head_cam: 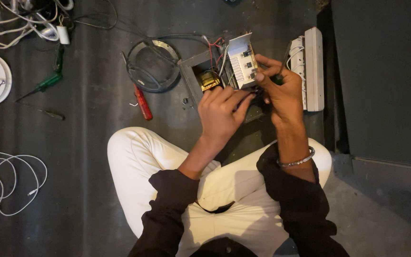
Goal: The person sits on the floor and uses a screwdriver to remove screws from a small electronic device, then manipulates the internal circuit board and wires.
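Right hand [281,85] pinches the tilted grey circuit board [242,61] at its right edge; left hand [222,112], fingers curled and seemingly empty, touches just below it, above the open metal casing [191,71] on the floor

A dark grey floor [86,157] fills the view, dim and lit mainly toward the middle. On the right stands a dark, flat-sided cabinet [386,81], its lower edge meeting a paler, rougher strip of floor. Loose white cables [5,176] lie at the left edge.
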